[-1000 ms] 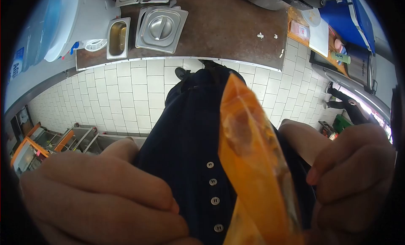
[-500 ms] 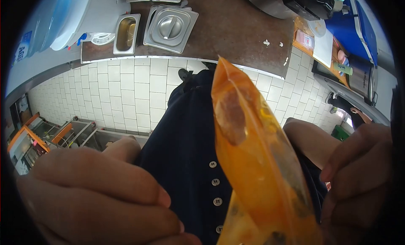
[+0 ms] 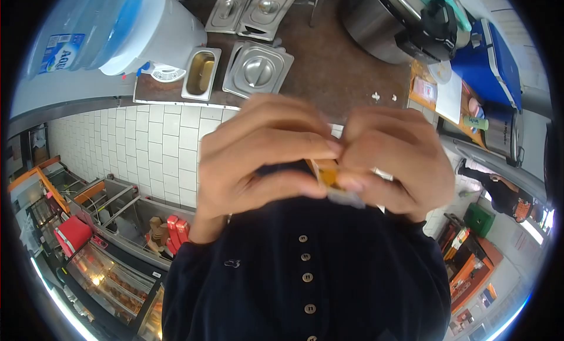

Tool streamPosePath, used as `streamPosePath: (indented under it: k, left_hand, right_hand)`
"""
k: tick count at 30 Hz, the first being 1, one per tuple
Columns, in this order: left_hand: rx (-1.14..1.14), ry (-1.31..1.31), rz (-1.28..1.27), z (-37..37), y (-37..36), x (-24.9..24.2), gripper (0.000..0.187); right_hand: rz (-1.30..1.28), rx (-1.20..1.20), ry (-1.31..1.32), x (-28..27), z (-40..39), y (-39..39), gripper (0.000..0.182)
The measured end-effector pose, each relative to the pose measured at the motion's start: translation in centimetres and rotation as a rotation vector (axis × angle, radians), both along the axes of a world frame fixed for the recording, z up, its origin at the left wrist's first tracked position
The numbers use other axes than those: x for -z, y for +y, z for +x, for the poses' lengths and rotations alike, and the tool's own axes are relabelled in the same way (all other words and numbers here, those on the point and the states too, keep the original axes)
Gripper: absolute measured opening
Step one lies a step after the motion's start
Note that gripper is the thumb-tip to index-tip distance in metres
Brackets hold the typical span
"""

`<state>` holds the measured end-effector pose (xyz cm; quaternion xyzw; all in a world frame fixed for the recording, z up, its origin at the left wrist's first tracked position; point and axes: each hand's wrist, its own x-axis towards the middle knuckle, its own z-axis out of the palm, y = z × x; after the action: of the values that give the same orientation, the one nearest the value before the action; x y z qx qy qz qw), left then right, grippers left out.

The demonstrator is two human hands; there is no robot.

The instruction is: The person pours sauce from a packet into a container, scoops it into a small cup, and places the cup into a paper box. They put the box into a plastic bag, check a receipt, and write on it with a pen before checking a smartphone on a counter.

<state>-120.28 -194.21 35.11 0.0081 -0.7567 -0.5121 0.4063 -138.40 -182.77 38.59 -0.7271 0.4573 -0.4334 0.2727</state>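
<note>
Both hands moved since prior frame: were wide apart & low, now brought up, fingertips nearly meeting in front of chest. Bag moved w/ them; then showed long betw. hands, now mostly hidden. View also shifted, more counter in sight.

Hands, 2: L hand [image 3: 247, 156], R hand [image 3: 405, 156], both motion-blurred. Bag, 1: orange [image 3: 329, 175], only a small patch visible betw. hands, above shirt [image 3: 258, 300]. R fingers clamped on bag, thumb across its face. L thumb & index apart at tips, one above, one below bag's near edge; blur, can't tell if gripping.

Shirt: 5 buttons [image 3: 307, 277] visible, lowest cut by frame edge.

Counter [image 3: 320, 65], beyond hands: 3 metal lids w/ handles, i.e. 1 nearer lid [image 3: 258, 74] + 2 back lids [image 3: 226, 11] side by side. 1 uncovered pan [image 3: 201, 71] just L of nearer lid. 1 pot [image 3: 367, 27] at back R. 2 white bits [image 3: 376, 96] near R end.

Far L: 1 water jug [image 3: 88, 29] on 1 white dispenser [image 3: 167, 32]. Far R: 1 blue box [image 3: 484, 53]. Lower L: 2 red boxes [image 3: 182, 230], adjacent. Other ppl: 1 person [image 3: 499, 191], R side, well apart.
</note>
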Motion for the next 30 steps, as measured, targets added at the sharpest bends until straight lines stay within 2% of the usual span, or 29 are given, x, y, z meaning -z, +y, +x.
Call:
streamPosePath:
  k: [2, 5, 8, 12, 15, 18, 23, 30]
  left_hand:
    - [0.001, -0.123, 0.191, 0.6, 0.9, 1.4, 0.020]
    - [-0.176, -0.318, 0.285, -0.1, 1.5, 3.2, 0.011]
    - [-0.246, -0.329, 0.497, -0.8, 2.3, 5.1, 0.008]
    - [-0.295, -0.360, 0.548, -1.2, 2.6, 5.9, 0.008]
    - [-0.266, -0.253, 0.451, -1.3, 2.3, 6.9, 0.009]
    - [-0.274, -0.240, 0.342, -1.2, 2.0, 7.7, 0.010]
    - [-0.317, -0.277, 0.264, -1.4, 2.4, 7.8, 0.012]
    - [-0.403, -0.235, 0.343, -0.7, 2.3, 8.9, 0.009]
  right_hand:
    - [0.102, 0.051, 0.023, 0.8, -0.5, 0.0, 0.014]
    - [0.224, 0.174, 0.003, 3.1, -1.1, 0.4, 0.016]
    - [0.220, 0.264, -0.053, 4.7, -0.8, 0.2, 0.019]
    - [0.181, 0.362, -0.062, 5.3, -0.1, 0.1, 0.019]
    - [0.171, 0.435, -0.071, 6.5, 0.0, 0.0, 0.010]
    - [0.174, 0.404, -0.108, 7.1, -0.2, 0.0, 0.009]
    - [0.097, 0.403, 0.079, 7.6, -0.6, -0.3, 0.013]
    - [0.050, 0.474, 0.121, 8.5, -1.0, -1.2, 0.019]
